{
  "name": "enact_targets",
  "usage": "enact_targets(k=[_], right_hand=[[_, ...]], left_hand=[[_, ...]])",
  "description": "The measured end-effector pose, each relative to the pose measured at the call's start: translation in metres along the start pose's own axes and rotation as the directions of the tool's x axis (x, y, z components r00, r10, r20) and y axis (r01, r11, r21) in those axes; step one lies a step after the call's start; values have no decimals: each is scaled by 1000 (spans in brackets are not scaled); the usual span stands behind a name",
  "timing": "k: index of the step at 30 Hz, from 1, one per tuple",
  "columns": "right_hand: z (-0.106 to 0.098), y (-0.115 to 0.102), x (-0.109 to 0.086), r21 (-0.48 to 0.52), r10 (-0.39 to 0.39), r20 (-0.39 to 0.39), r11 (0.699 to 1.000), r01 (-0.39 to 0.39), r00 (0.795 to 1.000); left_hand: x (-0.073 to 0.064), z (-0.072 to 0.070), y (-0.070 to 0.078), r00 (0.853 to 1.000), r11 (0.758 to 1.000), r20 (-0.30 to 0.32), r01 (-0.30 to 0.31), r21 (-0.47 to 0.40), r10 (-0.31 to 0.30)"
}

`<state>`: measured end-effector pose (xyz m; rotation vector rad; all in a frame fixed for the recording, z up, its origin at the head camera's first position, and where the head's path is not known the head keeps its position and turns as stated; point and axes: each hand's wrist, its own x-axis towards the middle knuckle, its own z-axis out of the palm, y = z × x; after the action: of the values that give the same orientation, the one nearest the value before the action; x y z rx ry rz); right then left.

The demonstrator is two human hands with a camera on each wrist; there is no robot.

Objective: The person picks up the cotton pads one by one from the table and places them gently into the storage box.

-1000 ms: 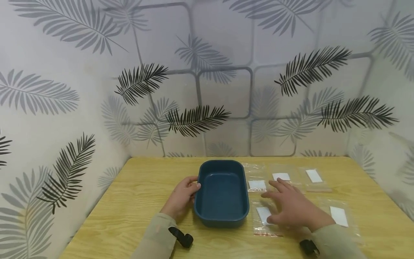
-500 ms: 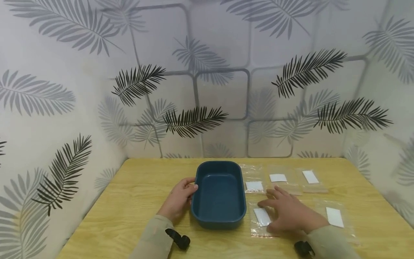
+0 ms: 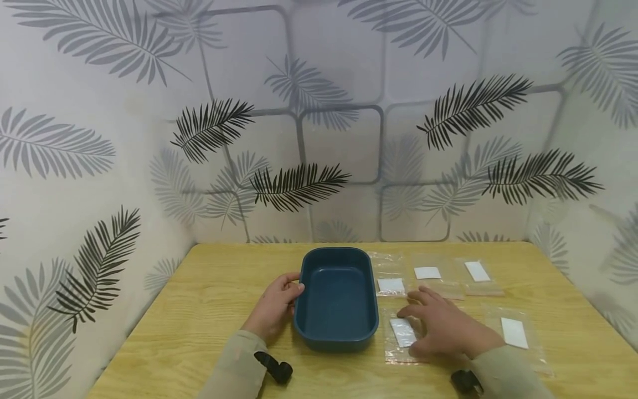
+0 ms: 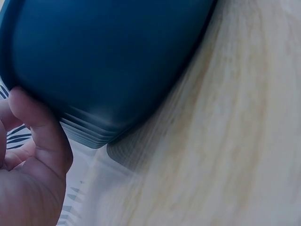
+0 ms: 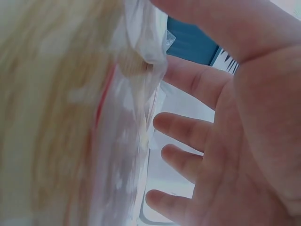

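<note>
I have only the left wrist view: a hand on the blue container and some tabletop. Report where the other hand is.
Observer: In the head view, the right hand is at a clear bag just right of the blue container, thumb and forefinger apart.
Operator: Count the bags for me, then; none show here.
Observer: Five in all: the one at that hand, another bag farther right in the near row, and three far-row bags behind them.
</note>
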<state>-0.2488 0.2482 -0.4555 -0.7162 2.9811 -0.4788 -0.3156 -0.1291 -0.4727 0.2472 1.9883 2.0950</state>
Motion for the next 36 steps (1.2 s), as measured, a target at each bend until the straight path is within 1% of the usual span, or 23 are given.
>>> enact_targets(k=[5, 10, 16, 20, 28, 36], right_hand=[[-2, -4, 1, 8, 5, 5, 1000, -5, 1000], [-4, -7, 2, -1, -17, -13, 1000, 17, 1000], [-7, -11, 5, -86, -89, -25, 993, 86, 996], [-6, -13, 6, -131, -105, -40, 986, 99, 994], [-9, -10, 5, -99, -101, -92, 991, 92, 991], [-22, -15, 0, -25, -109, -139, 994, 107, 984]], left_hand=[[0, 0, -1, 1000, 1000, -4, 2, 4, -2], [2, -1, 0, 1000, 1000, -5, -5, 17, 5], [4, -2, -1, 1000, 999, -9, -20, 39, 21], [2, -2, -1, 1000, 999, -4, -14, 34, 14], [2, -1, -3, 1000, 1000, 5, 0, 15, 0], [1, -1, -2, 1000, 1000, 20, -6, -8, 7]])
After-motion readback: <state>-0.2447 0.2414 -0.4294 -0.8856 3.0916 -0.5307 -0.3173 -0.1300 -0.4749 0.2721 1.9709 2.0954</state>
